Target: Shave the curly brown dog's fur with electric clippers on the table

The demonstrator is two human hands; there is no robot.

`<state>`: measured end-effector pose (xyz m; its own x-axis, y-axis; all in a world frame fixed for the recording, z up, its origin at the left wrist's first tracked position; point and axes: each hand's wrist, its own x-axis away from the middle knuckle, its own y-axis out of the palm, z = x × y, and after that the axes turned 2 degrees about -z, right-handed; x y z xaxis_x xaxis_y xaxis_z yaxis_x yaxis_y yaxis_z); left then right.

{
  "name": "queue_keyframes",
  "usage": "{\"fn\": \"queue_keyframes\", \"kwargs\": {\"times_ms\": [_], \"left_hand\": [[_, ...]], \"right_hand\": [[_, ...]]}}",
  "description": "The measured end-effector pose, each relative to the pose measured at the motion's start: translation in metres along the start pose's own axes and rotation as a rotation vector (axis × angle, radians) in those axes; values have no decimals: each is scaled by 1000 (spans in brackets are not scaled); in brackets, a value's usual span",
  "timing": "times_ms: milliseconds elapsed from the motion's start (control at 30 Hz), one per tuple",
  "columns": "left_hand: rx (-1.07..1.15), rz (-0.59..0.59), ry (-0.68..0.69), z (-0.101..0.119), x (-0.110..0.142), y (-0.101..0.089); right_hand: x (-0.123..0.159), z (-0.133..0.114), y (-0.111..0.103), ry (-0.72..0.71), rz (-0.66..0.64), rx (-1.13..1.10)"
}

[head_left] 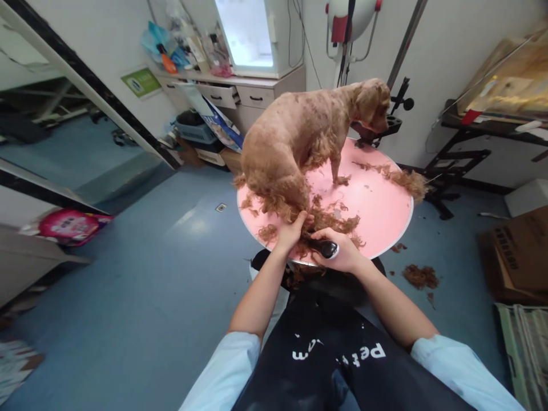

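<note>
A brown dog (299, 137) sits on a round pink grooming table (377, 205), its back to me and its head turned to the far right. Clumps of cut brown fur (329, 220) lie around it on the table. My left hand (293, 231) is closed around the dog's hind leg or tail fur at the table's near edge. My right hand (340, 254) grips a black electric clipper (326, 248), its head pointed left into the fur beside my left hand.
Fur clumps (420, 275) lie on the blue floor at right. A white cabinet (240, 94) with cluttered top stands at the back, cardboard boxes (518, 257) at right, a black stand (458, 160) behind the table. A grooming arm pole (405, 45) rises behind the dog.
</note>
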<state>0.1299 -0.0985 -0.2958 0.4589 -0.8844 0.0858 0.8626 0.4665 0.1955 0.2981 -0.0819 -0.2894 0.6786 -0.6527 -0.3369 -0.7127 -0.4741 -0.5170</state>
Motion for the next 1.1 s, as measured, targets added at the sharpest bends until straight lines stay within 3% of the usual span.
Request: {"fn": "queue_keyframes", "kwargs": {"times_ms": [167,367,533,767,967,1100], "left_hand": [[-47,66,70,-3,0,2],[-120,184,94,-10,6,2],[-197,295,197,-15,12,8],[-105,239,222,5,5,6],[-15,233,191,32,2,3],[-24,189,157,37,2,-4]], "right_hand": [[-12,5,0,-29,136,-267],[-30,7,-19,95,-139,-138],[-38,4,-25,151,-70,-319],[-38,10,-26,183,-268,-187],[-48,4,-26,133,-44,-561],[-62,3,-19,150,-248,-541]]}}
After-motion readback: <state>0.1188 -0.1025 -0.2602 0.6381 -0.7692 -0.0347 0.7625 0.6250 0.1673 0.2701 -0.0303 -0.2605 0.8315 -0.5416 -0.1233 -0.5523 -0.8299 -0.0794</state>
